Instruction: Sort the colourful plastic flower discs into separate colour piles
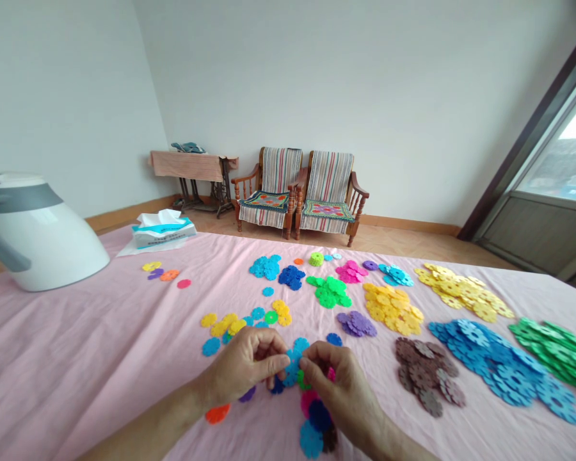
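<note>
Light blue snowflake discs (295, 360), several overlapping or joined, are held up between my two hands. My left hand (247, 365) is closed, thumb and fingers pinching their left edge. From the other side my right hand (338, 384) pinches the right edge, its fingertips partly hiding the discs. Below and beside the right hand lie a pink disc (309, 403), a dark blue disc (319, 416) and a light blue disc (311, 439); whether these are linked I cannot tell. An orange disc (217, 413) rests under my left wrist.
Colour-sorted piles spread right: yellow (461, 291), blue (504, 362), green (557, 352), brown (425, 374), golden (392, 308), purple (358, 324). A white jug (52, 237) and a tissue box (166, 232) stand left on the pink cloth (139, 346). Two chairs (329, 186) are beyond.
</note>
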A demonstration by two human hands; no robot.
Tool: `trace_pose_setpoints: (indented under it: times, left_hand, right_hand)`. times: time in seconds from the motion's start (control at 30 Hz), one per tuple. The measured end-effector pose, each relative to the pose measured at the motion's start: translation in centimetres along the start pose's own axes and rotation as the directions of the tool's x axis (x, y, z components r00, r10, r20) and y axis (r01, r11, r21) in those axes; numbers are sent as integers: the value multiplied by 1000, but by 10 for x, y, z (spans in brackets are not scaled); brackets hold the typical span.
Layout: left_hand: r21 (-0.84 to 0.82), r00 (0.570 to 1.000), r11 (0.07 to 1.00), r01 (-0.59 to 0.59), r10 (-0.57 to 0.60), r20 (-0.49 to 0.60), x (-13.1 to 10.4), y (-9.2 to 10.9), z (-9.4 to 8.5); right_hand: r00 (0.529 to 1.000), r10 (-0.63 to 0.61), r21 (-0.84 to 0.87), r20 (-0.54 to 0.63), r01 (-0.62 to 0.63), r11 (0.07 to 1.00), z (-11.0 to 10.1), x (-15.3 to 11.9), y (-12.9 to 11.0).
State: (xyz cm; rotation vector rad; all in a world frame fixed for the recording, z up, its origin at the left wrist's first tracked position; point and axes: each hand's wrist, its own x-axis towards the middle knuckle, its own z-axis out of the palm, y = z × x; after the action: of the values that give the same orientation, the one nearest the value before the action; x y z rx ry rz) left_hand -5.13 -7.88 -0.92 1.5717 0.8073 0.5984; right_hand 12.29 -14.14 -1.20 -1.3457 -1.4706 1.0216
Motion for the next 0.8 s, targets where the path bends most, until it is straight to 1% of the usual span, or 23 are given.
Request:
trace_pose_setpoints:
  times: [0.07, 0.13, 0.23, 0.27, 0.33, 0.4, 0.47, 0.5, 0.6, 0.63, 0.8]
  left_hand:
    - [16, 1000, 1000, 10, -10, -15, 2, -2, 0]
    - [24, 999, 1000, 10, -8, -52, 4, -3, -3]
    - [52, 980, 999, -17, 26, -195, 7, -3, -13]
    - [78, 964, 997, -26, 46, -260, 8, -3, -18]
    - [135, 914, 990, -38, 89, -396, 11, -3, -31]
    - [168, 844, 985, -29, 114, -524, 15, -6, -45]
    - [186, 786, 983, 2, 113, -608, 23, -9, -59]
    - [199, 769, 980, 25, 108, -630, 28, -12, -66]
    - [328, 752, 938, 108, 139, -645, 49, -18, -82]
    - [349, 744, 929, 126, 145, -652, 57, -20, -86]
    - [398, 687, 891, 216, 151, -711, 97, -25, -98]
  right_hand:
    - [1000, -15, -35, -19, 14, 999, 0, 0, 2]
    - [997, -46, -90, -65, 40, 995, -2, 1, 5]
    - [981, -116, -197, -157, 84, 977, -8, 5, 12]
    - [975, -135, -223, -179, 94, 970, -10, 7, 15]
    - [968, -148, -250, -201, 95, 964, -12, 10, 20]
    - [971, -141, -263, -195, 86, 961, -12, 12, 24]
    - [975, -134, -273, -178, 82, 959, -10, 12, 26]
    - [976, -134, -274, -170, 84, 958, -9, 11, 27]
    - [977, -138, -265, -165, 91, 960, -7, 10, 27]
    - [976, -142, -263, -168, 94, 960, -7, 10, 26]
    - [973, -158, -282, -167, 106, 953, -7, 10, 25]
